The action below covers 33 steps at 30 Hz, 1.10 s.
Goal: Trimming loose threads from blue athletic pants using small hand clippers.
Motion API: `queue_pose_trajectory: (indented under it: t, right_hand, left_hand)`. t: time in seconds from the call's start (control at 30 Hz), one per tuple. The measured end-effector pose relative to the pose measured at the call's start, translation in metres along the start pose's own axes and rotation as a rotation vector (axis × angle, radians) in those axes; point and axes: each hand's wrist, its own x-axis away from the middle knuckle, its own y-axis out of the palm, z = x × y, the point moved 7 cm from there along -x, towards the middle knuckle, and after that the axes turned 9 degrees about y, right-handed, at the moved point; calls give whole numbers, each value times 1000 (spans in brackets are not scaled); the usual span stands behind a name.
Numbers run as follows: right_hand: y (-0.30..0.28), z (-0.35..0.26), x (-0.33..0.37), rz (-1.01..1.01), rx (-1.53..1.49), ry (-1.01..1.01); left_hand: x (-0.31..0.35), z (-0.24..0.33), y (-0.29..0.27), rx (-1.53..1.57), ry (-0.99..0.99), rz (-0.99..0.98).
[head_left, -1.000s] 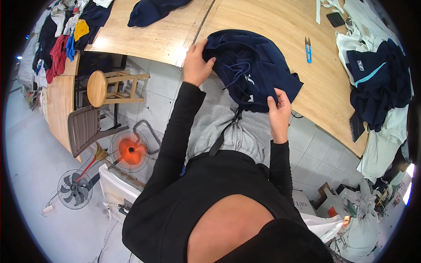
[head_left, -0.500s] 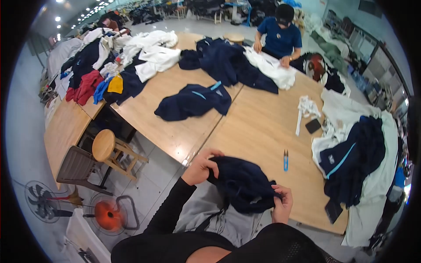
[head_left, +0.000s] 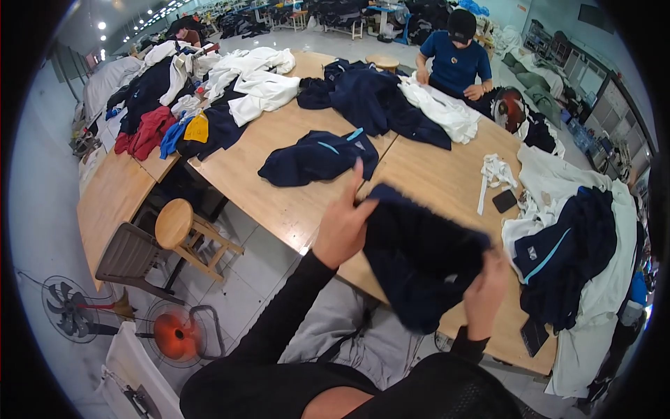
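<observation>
The navy garment (head_left: pixel 408 262) hangs over the bench's (head_left: pixel 279 213) near edge, its upper edge slanting ten to four o'clock; left hand (head_left: pixel 343 227) pinches the ten-o'clock corner, forefinger raised, right hand (head_left: pixel 486 290) grips the four-o'clock side.

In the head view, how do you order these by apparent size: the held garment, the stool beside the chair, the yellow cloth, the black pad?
1. Held garment
2. Stool
3. Yellow cloth and black pad: too alike to rank.

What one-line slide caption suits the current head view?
Left hand and right hand hold a dark navy garment over a wooden table, with a co-worker at its far side.
</observation>
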Motion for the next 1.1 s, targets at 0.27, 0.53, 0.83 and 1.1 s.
queue_pose_trajectory:
  t: [0.27,0.53,0.83,1.1]
  right_hand:
    - [-91,-72,-15,332,-141,-79]
    - [77,19,134,-278,-137,128]
    - [100,43,203,-252,-163,288]
    - [93,75,237,-70,-175,812]
  left_hand:
    - [-26,54,-73,-62,114,412]
    - [230,-43,32,-84,-474,-189]
    - [215,-8,42,88,-708,26]
    - [227,-39,52,-93,-528,142]
